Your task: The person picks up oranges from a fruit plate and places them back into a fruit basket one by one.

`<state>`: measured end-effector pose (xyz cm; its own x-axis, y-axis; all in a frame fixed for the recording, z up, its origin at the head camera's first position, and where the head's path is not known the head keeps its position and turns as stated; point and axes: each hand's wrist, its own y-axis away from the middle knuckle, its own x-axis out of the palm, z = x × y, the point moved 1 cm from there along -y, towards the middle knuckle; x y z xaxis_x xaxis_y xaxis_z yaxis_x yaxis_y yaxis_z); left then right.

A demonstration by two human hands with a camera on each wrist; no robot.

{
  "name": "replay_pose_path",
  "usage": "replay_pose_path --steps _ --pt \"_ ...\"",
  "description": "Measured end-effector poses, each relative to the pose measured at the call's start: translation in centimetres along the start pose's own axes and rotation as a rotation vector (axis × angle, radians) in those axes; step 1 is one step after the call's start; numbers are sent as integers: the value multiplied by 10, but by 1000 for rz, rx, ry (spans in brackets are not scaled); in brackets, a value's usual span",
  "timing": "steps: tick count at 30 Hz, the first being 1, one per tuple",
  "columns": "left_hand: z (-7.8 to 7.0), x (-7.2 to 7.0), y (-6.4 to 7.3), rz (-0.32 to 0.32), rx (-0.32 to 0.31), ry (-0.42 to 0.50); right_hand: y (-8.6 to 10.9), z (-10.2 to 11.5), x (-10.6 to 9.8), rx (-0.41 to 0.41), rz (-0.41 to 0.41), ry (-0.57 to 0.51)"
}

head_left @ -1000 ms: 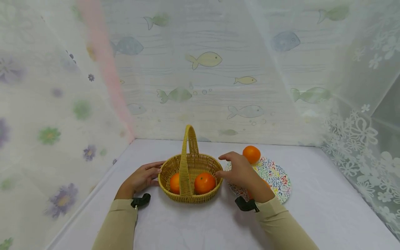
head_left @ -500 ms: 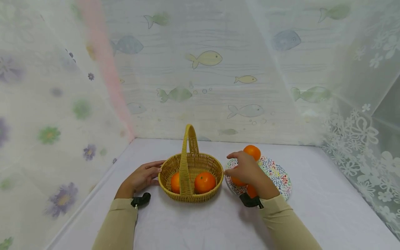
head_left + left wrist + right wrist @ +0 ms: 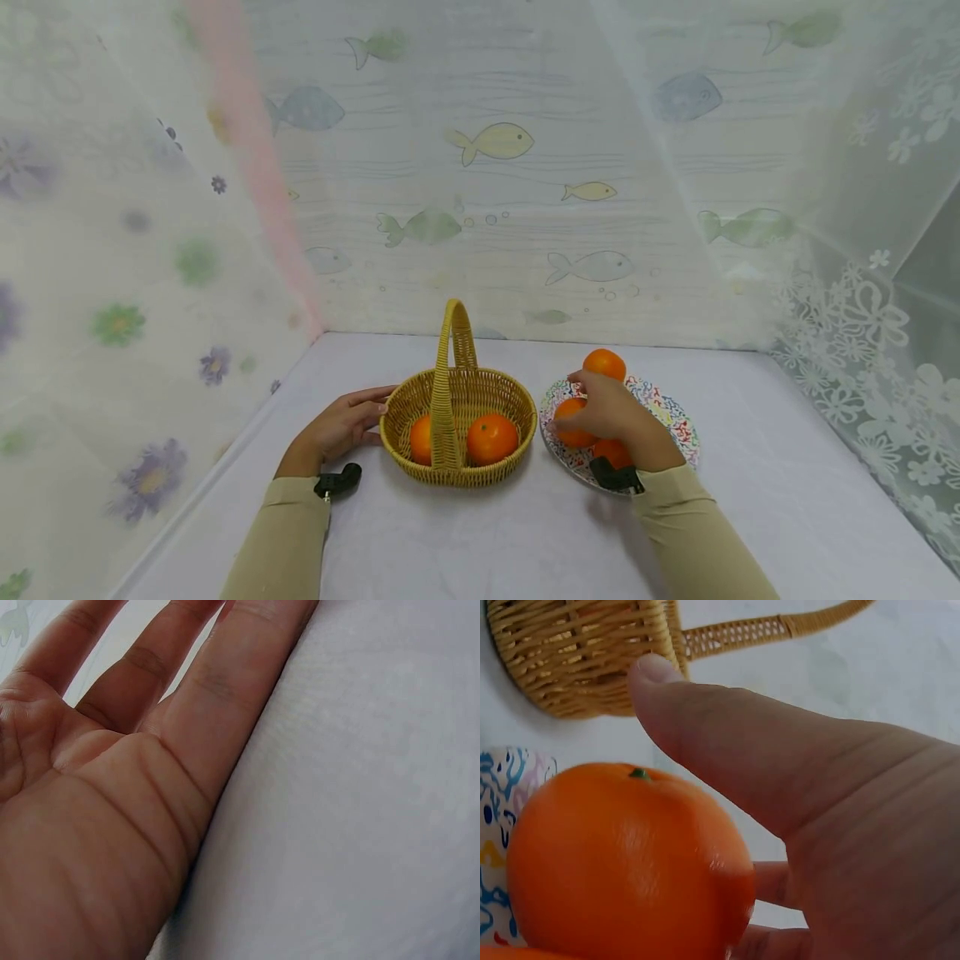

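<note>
A yellow wicker basket (image 3: 480,477) with a tall arched handle stands mid-table, holding a left orange (image 3: 421,440) partly behind the handle and a right orange (image 3: 492,439). My left hand (image 3: 337,432) rests against the basket's left side, fingers extended. To the right lies a colourful patterned plate (image 3: 678,437). Over it my right hand (image 3: 618,414) spreads thumb and fingers around a near-left orange (image 3: 570,410). In the right wrist view the thumb stands apart from this orange (image 3: 622,862), fingers partly behind it. A front orange (image 3: 611,452) and a back orange (image 3: 604,364) are beside the hand.
A white cloth (image 3: 435,542) covers the table. A fish-patterned curtain (image 3: 495,208) hangs behind it, with a flowered curtain (image 3: 150,333) on the left and a lace one (image 3: 847,350) on the right.
My right hand has moved right, from the basket's right rim to the near-left orange on the plate. The left hand and the basket have stayed in place.
</note>
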<state>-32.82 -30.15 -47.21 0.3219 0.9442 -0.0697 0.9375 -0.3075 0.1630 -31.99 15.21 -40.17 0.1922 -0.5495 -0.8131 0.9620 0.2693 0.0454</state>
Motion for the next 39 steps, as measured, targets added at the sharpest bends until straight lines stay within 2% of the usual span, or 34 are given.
replay_pose_path --steps 11,16,28,39 --pt "1 -1 -1 -8 -7 -2 3 -8 0 42 63 63" --pt "0 1 1 -1 0 36 5 -7 -1 58 70 31" --pt "-1 1 2 0 -1 40 5 -7 -1 97 51 4" --pt "-1 1 2 2 1 46 2 -5 -1 50 19 -16"
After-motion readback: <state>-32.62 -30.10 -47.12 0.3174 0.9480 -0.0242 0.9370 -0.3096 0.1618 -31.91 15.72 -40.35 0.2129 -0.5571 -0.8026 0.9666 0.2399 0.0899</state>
